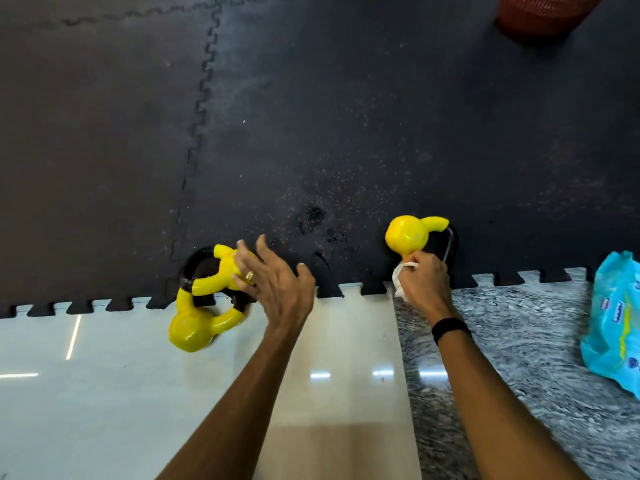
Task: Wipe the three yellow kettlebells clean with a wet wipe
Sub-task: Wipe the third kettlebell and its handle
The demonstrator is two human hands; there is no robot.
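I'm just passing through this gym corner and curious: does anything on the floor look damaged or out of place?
Yes. The black floor mat has a worn, pitted patch with loose crumbs, just beyond the left hand. Also, two yellow kettlebells lie tipped and tangled at the mat's edge, half on the pale tiles.

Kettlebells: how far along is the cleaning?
Nothing proves any kettlebell finished. In hand: the right hand grips a white wipe against the right kettlebell. The left hand, fingers spread, reaches over two linked kettlebells, seemingly next. The wipes pack lies nearby.
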